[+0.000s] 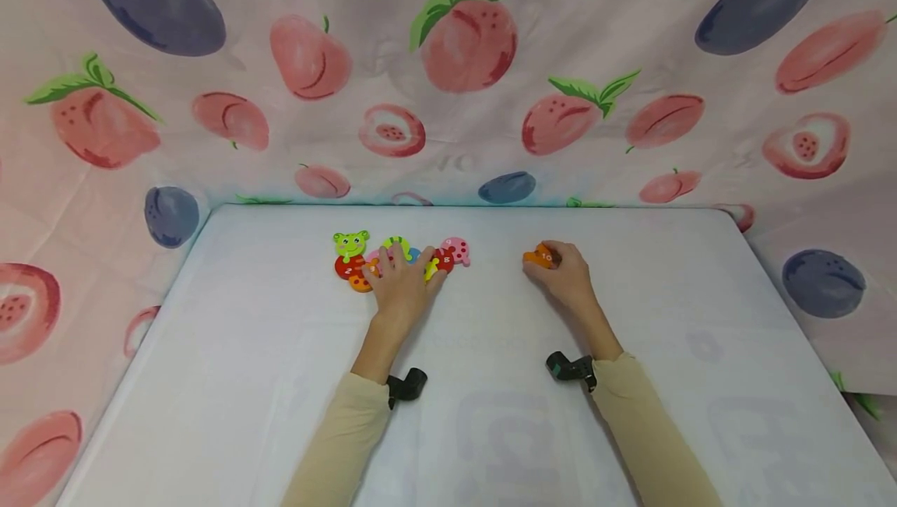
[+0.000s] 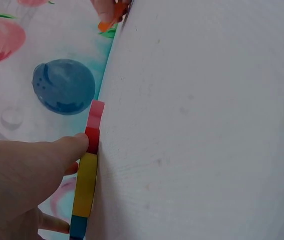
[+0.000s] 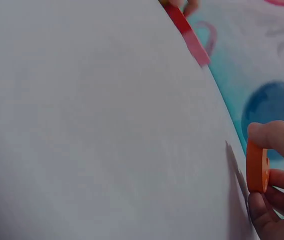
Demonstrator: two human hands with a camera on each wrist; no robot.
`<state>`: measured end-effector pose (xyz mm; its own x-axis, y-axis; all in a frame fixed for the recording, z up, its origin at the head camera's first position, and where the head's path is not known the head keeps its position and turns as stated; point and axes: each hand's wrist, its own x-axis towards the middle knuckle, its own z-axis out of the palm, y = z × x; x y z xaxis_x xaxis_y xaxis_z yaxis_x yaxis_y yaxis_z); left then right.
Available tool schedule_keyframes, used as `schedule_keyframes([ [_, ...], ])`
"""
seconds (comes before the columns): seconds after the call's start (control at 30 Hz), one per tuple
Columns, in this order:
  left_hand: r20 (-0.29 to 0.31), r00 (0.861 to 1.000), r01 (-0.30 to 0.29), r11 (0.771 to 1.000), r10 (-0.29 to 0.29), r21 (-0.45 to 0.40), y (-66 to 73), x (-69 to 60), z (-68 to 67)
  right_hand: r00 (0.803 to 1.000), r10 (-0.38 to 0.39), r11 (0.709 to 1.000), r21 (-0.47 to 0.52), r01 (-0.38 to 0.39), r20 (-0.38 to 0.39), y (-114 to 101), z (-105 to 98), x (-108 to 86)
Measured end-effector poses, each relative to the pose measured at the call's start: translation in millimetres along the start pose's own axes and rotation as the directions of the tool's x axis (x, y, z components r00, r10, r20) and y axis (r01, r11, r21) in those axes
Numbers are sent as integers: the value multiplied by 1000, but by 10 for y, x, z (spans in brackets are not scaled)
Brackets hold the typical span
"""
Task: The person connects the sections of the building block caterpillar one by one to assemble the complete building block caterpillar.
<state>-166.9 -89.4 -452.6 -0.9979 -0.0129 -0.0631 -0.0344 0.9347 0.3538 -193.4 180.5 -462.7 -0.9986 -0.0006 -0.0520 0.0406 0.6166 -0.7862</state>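
A row of joined, numbered puzzle pieces forms a colourful caterpillar at the table's far side, with a green smiling head (image 1: 350,244) at its left. My left hand (image 1: 402,289) rests on the middle of the row with fingers spread, hiding several pieces. In the left wrist view, its thumb touches a red piece (image 2: 92,140) beside a yellow piece (image 2: 85,185). A pink spotted piece (image 1: 456,251) is the row's right end. Off to the right, my right hand (image 1: 571,277) pinches a loose orange puzzle piece (image 3: 255,167) between thumb and fingers, just above the table.
The white-covered table (image 1: 490,351) runs back to a fruit-print cloth (image 1: 476,141) hanging behind it. Black wrist cameras (image 1: 413,385) sit on both wrists. A gap separates the orange piece from the row's pink end.
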Motion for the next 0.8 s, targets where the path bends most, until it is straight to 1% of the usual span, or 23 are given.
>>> schedule_keyframes([
  [0.23,5,1000,10,1000,-10,18,-8,2,3,999,-32,999,34,31,28,-342,480,-57],
  [0.4,10,1000,12,998,-12,55,-2,4,3,999,-47,997,54,46,15,-496,756,-67],
  [0.53,7,1000,13,998,-13,66,3,8,7,999,-50,998,45,50,-10,-547,883,-68],
  [0.7,7,1000,10,998,-10,69,3,12,9,996,-58,998,32,60,-61,-571,943,-68],
  [0.8,9,1000,9,998,-10,67,-1,12,5,996,-59,998,26,61,-72,-574,964,-58],
])
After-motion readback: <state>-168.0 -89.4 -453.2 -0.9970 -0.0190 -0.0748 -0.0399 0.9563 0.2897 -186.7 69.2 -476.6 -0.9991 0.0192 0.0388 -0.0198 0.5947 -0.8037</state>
